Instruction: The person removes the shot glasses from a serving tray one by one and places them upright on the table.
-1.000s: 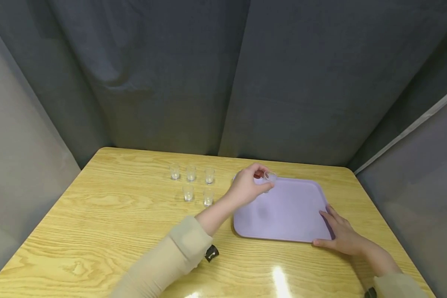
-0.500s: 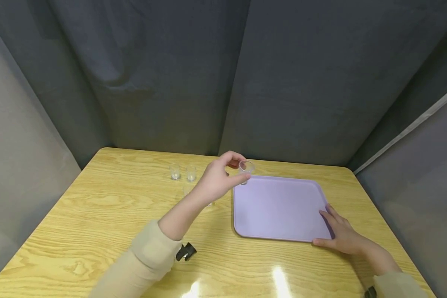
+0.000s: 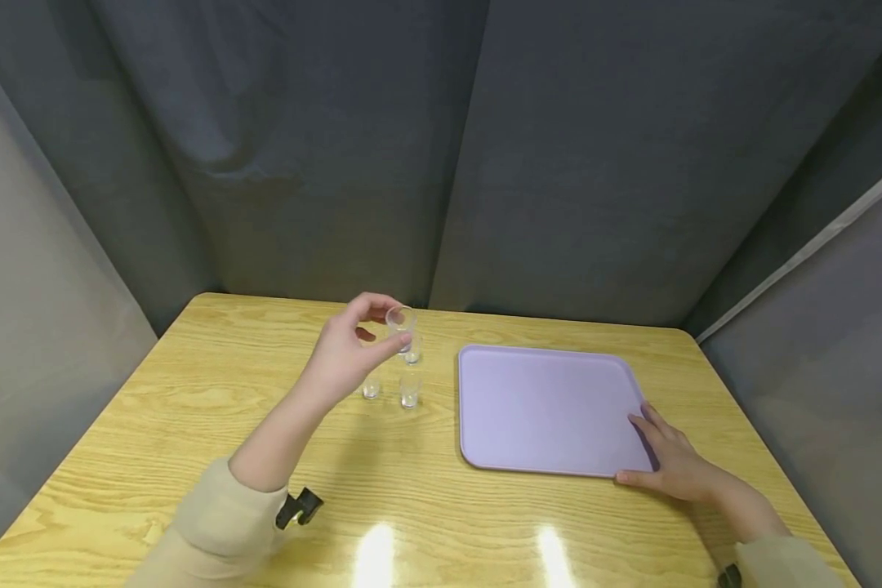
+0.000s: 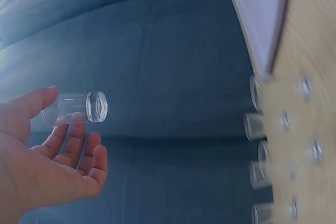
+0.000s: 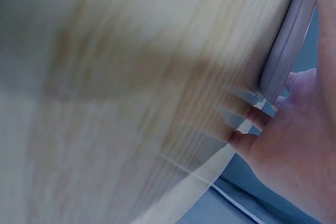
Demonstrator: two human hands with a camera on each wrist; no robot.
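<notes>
Even overhead light leaves two glare patches on the table (image 3: 191, 425); both wrist views are motion-blurred.

One lavender tray (image 3: 551, 412) lies right of centre in the head view. Six small clear glasses show in all: one glass (image 3: 400, 318) is held up above the rest, and in the left wrist view five standing glasses (image 4: 258, 126) line the right side of the frame. Two hands are in view, a left hand (image 3: 345, 355) and a right hand (image 3: 672, 465).
</notes>
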